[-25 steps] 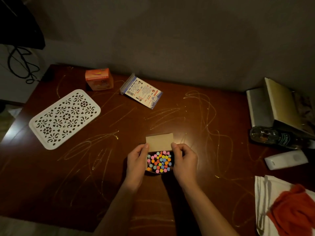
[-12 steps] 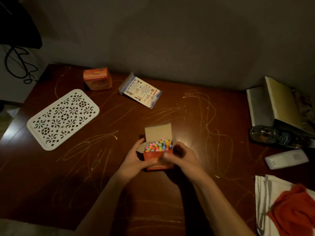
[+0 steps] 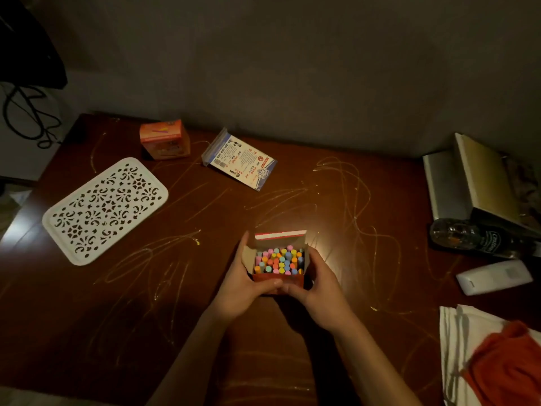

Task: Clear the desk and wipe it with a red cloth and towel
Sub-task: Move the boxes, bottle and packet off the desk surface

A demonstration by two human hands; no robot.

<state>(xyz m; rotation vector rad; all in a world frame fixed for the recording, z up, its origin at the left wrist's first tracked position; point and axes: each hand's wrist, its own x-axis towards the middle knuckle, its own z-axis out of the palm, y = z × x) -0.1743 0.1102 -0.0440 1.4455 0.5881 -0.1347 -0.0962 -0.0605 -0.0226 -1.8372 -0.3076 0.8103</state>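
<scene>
Cardboard chalk box [image 3: 278, 281] of hexagonal pastel sticks between cupped hands [image 3: 317, 284].

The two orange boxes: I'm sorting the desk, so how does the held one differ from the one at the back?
The held chalk box is open, flap up, coloured sticks showing; the back box is closed. The left hand and right hand grip the chalk box; the back box lies untouched. Both are orange cardboard.
</scene>
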